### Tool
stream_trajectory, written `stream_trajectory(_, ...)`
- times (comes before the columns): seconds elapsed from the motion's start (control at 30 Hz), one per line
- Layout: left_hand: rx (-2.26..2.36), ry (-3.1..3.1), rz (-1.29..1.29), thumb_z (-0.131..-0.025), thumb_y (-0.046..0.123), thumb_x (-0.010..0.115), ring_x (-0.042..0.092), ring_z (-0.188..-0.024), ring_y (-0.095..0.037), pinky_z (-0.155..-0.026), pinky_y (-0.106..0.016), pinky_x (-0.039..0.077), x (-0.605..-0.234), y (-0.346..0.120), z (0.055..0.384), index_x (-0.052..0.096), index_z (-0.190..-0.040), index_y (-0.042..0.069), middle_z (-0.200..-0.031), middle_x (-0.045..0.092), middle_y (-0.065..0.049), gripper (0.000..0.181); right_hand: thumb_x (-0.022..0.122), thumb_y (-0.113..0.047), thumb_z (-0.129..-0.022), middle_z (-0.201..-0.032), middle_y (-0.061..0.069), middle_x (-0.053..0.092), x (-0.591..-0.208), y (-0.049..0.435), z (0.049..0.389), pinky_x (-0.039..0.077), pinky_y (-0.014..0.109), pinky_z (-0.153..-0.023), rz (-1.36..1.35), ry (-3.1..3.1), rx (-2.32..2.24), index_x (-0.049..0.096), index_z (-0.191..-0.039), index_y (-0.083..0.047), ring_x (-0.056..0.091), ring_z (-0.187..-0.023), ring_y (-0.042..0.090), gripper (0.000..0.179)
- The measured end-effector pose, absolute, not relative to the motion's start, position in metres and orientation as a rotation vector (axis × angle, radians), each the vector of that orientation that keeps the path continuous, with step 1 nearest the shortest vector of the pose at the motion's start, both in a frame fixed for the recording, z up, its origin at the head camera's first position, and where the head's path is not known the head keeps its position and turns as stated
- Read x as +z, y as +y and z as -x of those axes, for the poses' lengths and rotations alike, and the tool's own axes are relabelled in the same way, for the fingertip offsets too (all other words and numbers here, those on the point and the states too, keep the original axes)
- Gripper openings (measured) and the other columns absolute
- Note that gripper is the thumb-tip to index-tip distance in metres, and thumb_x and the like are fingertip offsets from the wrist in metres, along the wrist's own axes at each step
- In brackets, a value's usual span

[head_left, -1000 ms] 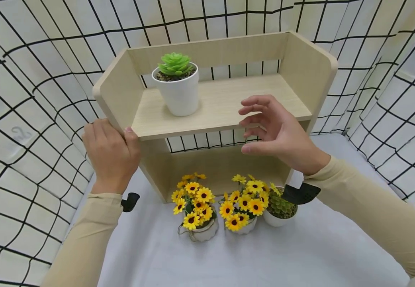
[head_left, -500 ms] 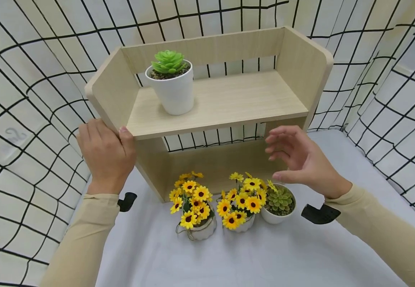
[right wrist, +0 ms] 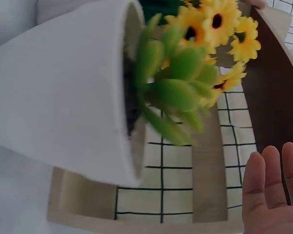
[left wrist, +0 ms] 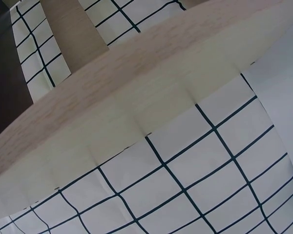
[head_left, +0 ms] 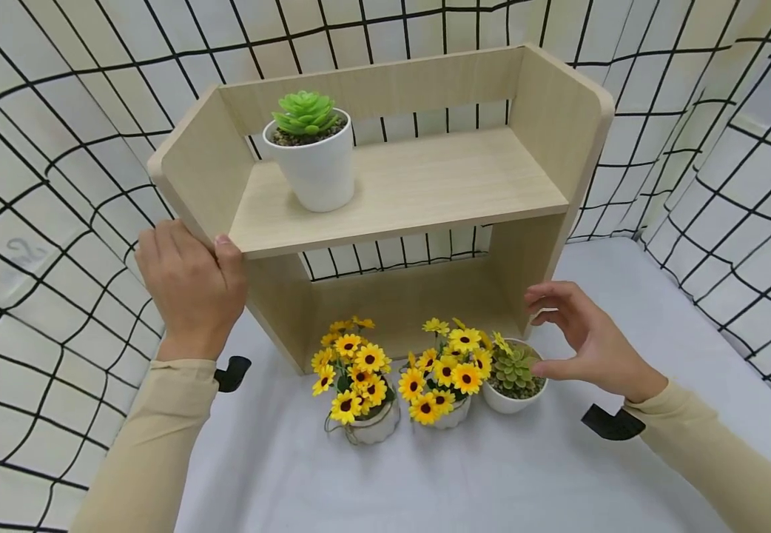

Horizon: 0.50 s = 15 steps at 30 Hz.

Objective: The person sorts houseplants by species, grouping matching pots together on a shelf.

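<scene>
The potted succulent, inward of the far right corner of the table, seems light and rigid (perhaps slick), best clasped below its rim, the empty right hand gaping beside it, the left hand gripping the left edge of the shelf

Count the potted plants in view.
4: bright-green succulent on the upper shelf; on the white cloth, left sunflower plant, middle sunflower plant, and rightmost succulent beside the right hand.

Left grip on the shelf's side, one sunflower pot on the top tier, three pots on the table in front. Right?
Not quite: in the head view, the pot on the top tier holds a green succulent, not sunflowers. Left grip on the shelf's side and three pots on the table are right.
</scene>
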<state>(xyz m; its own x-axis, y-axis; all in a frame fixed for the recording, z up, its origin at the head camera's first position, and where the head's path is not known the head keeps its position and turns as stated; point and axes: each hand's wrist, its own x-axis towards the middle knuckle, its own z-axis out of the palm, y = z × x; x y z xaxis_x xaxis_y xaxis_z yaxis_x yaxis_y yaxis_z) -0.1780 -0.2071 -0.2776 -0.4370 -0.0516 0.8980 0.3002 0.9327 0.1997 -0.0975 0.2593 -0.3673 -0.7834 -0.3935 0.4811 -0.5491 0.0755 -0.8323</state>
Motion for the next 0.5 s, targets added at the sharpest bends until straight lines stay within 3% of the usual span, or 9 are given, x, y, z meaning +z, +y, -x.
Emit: stream_trajectory(0.5,-0.378,-2.015,0.169,-0.097,0.032,0.033,0.036,-0.085,-0.048,-0.079,-0.056,0.028,-0.277,-0.209,0.177,0.05,-0.093,-0.012,-0.088,0.047,-0.032,0.048,0.093,0.011,-0.053,-0.149,-0.006,0.047,-0.424,0.272,0.098,0.041,0.013,-0.105,-0.867,-2.406,1.65,0.035,-0.15,0.006,0.047,-0.131,0.005,0.113)
